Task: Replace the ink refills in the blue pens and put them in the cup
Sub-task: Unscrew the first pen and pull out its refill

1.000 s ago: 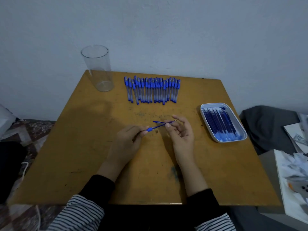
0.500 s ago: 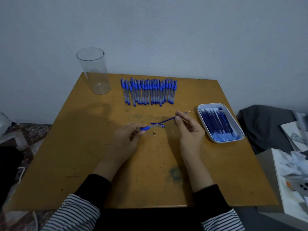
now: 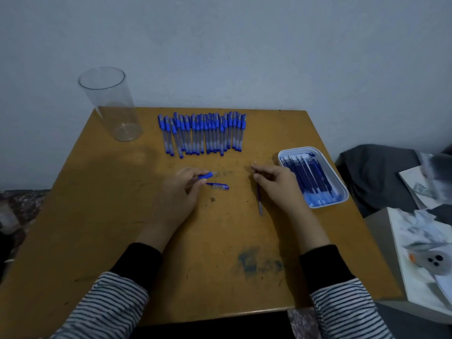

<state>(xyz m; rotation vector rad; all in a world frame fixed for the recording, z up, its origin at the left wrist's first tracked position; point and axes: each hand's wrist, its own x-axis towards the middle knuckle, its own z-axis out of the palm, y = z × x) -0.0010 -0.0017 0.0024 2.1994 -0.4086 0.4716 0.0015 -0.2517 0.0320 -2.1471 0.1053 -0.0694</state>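
My left hand point(image 3: 182, 189) holds a pen barrel point(image 3: 206, 175) by its blue grip, the clear end pointing right. A blue pen cap point(image 3: 217, 186) lies on the table just right of that hand, and a small metal tip point(image 3: 213, 199) lies below it. My right hand point(image 3: 278, 185) pinches a thin ink refill point(image 3: 258, 199), which runs from its fingertips down toward me. A row of several blue capped pens point(image 3: 203, 134) lies at the back of the table. The clear empty cup point(image 3: 111, 104) stands at the back left corner.
A white tray point(image 3: 342, 192) with several blue refills sits just right of my right hand. The wooden table point(image 3: 97, 216) has an ink stain near its front. Dark cloth and papers lie on a surface off the right edge.
The refill has come fully out of the barrel. My right hand has swung it away to the right, and my left hand keeps the barrel. The cap lies where it was.
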